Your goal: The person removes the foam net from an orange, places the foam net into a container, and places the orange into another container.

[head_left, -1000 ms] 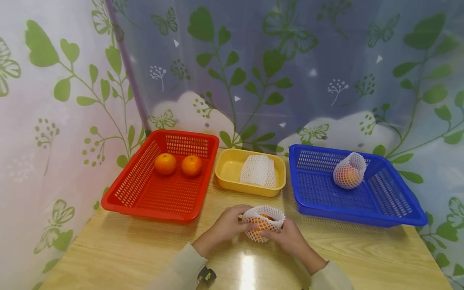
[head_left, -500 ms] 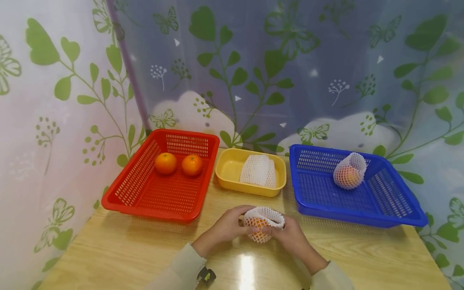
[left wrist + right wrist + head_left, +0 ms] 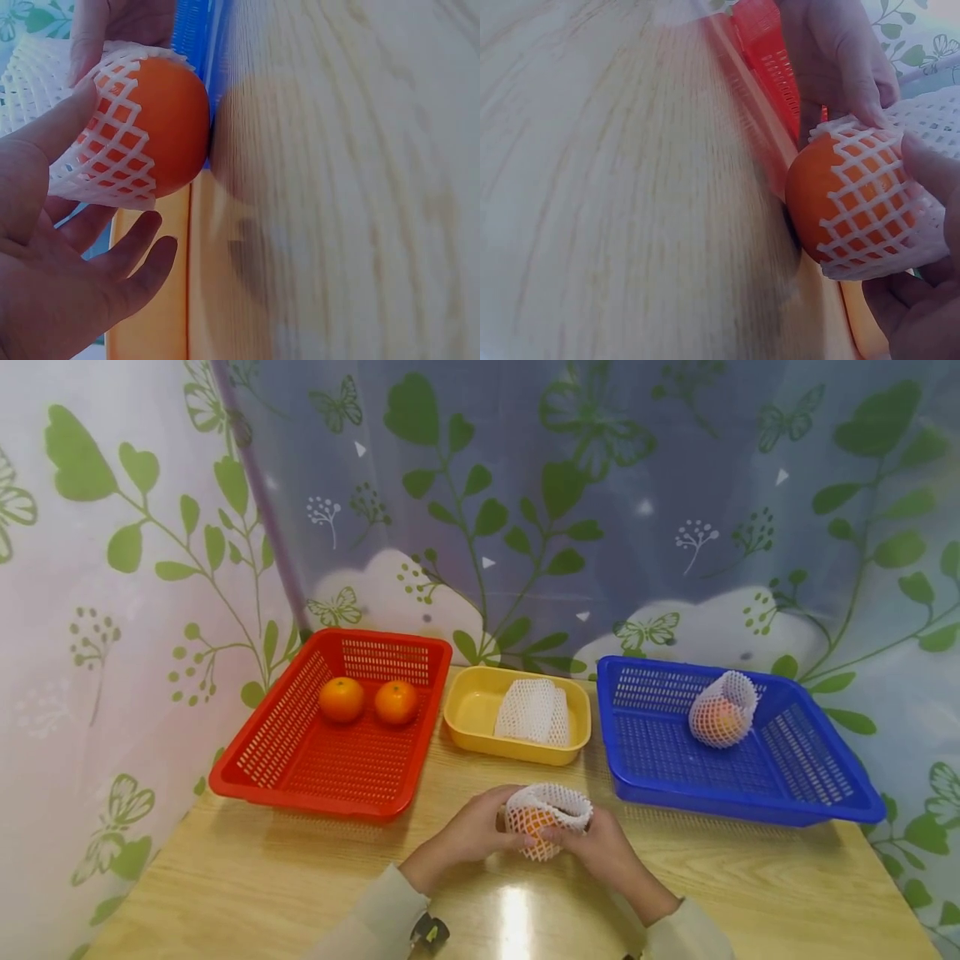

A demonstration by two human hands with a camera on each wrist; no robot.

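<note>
An orange sits partly inside a white foam net sleeve. Its bare bottom rests on or just above the table in both wrist views. My left hand grips the sleeve and orange from the left, thumb across the near side. From the right, my right hand holds the same sleeve, its thumb close to the left one. The sleeve's loose top edge stands up above the fruit. Some fingers of both hands are hidden behind it in the head view.
A red basket at the left holds two oranges. Behind my hands, a yellow tray contains white foam nets. A blue basket at the right has a net-wrapped fruit in it. A patterned curtain hangs behind.
Both hands stay in nearly the same place. The sleeve's rim has shifted around the orange, and the fruit's top, visible a second ago through the opening, is now hidden in the head view.
</note>
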